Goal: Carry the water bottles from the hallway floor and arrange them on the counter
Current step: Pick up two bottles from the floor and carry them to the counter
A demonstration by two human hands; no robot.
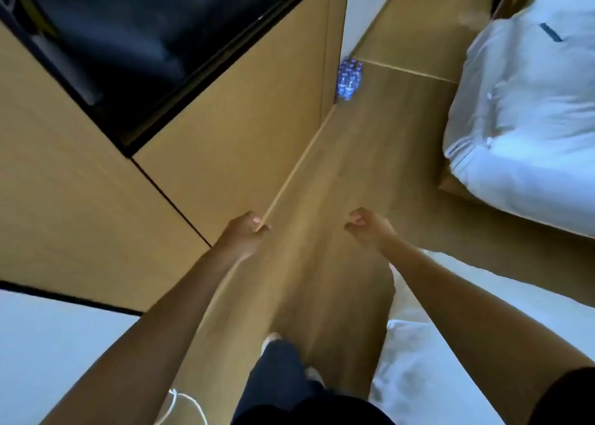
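Note:
A shrink-wrapped pack of water bottles [349, 78] with blue labels stands on the wooden floor far ahead, against the corner of the wooden wall panel. Both my arms reach forward above the floor. My left hand [246, 234] has its fingers loosely curled and holds nothing. My right hand [370, 225] is also loosely curled and empty. Both hands are well short of the pack. No counter shows in this view.
A wooden panel wall [231, 118] with a dark television screen [138, 38] runs along the left. A bed with white bedding [521, 118] stands at the right, and more white bedding [428, 376] lies near my legs. A wooden floor strip [354, 167] runs between them. A white cable [183, 402] lies at the bottom.

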